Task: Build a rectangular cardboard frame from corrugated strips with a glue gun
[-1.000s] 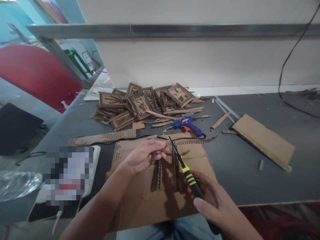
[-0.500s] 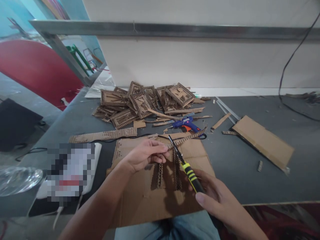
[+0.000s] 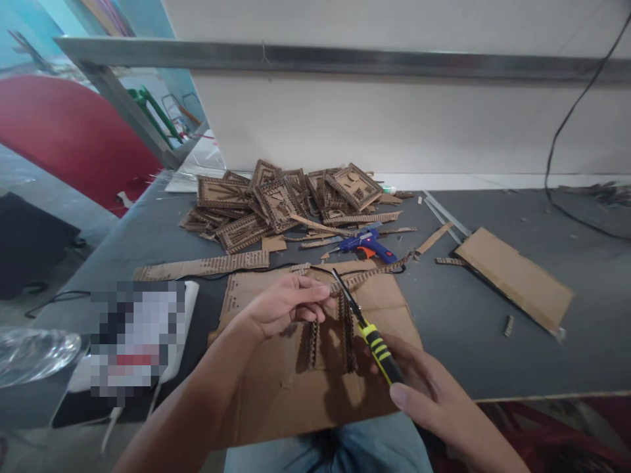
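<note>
My left hand [image 3: 296, 303] pinches one end of a corrugated cardboard strip [image 3: 372, 276] between thumb and fingers. The strip runs up to the right, past the dark blades of the scissors [image 3: 377, 348]. Those scissors have black and yellow handles, and my right hand [image 3: 419, 381] is wrapped round them. Their blades lie against the strip close to my left fingertips. Beneath both hands, a small cardboard piece with raised corrugated edges [image 3: 349, 345] rests on a large cardboard sheet [image 3: 276, 407]; my left hand partly hides it.
Behind lies a heap of cardboard frames [image 3: 279, 200], with a blue glue gun [image 3: 367, 244] in front. A wide corrugated strip [image 3: 202, 266] and a white device with a blurred top [image 3: 190, 309] are leftward. A cardboard panel [image 3: 515, 279] lies to the right, below a hanging cable [image 3: 552, 144].
The far end of the strip has dipped slightly and shifted right. My hands and the scissors stay almost in place, and the whole view has shifted a little.
</note>
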